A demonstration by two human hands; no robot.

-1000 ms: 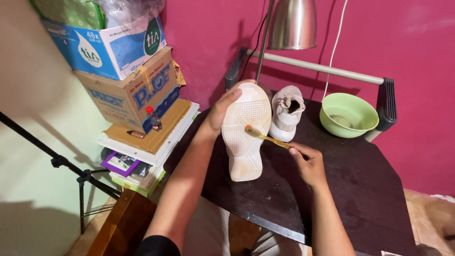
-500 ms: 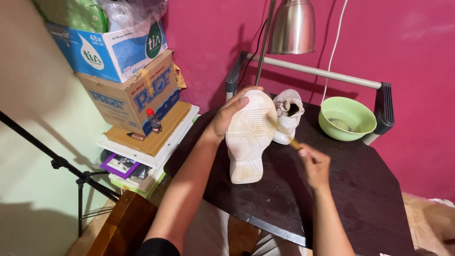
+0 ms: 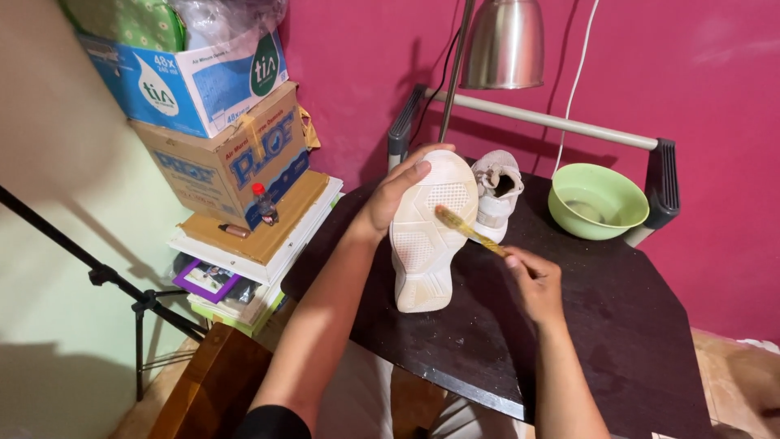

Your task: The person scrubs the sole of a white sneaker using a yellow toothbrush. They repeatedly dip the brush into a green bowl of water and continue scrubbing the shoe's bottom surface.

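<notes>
Holding: left hand [image 3: 394, 195] is gripping a white shoe [image 3: 429, 232], sole up, heel resting mid-table [image 3: 617, 325].
Brushing: right hand [image 3: 532, 280] is pinching a yellow brush [image 3: 470, 231], bristles touching the sole.
Far edge: second white shoe [image 3: 497, 191] is standing just behind; green bowl [image 3: 597, 201] is sitting at the far right corner.

Bowl [image 3: 597, 203] right of shoes [image 3: 431, 232]

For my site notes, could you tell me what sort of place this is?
Probably a room at home, used as a makeshift workspace: pink wall, stacked cardboard boxes, small dark table with a green bowl.
</notes>
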